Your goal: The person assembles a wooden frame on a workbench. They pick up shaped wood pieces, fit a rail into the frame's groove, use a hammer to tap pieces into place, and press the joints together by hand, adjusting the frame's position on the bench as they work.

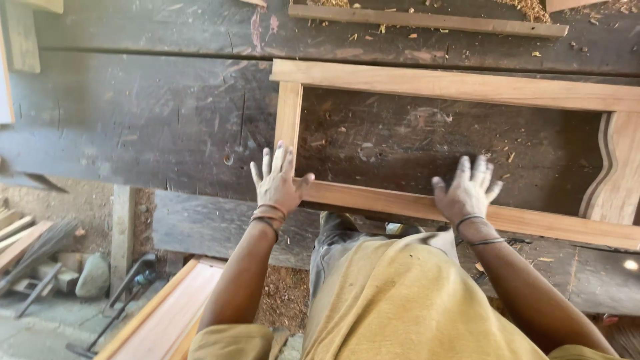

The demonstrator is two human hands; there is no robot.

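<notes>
1. Wooden frame [460, 87] lies flat on the dark, scarred bench [133, 120]; it is pale timber, with a long top rail, a long near rail, a short upright at the left corner and a curved, shaped piece at the right end.
2. Left hand [277, 183] rests on the frame's near-left corner, fingers spread wide and flat, palm down on the joint where the upright meets the near rail; it grips nothing, only presses.
3. Right hand [467, 190] lies on the near rail further along, fingers likewise splayed and open, flat on the wood; both wrists carry thin bands.
4. Near rail sits close to the bench's front edge, and to my eye part of it overhangs the gap above the person's lap; a hard push toward the body could slide the frame off the edge.
5. Wood shavings [533, 10] and chips lie scattered over the bench; loose grit under the frame might let it skate or mar the fresh face.
6. Corner joint under the left hand may rack out of square if pressure goes on unevenly; whether it is glued or pinned I cannot tell.
7. Loose batten [427, 21] lies well apart at the back; a flat panel [167, 313] leans below by the person's knee, near enough to be kicked.
</notes>
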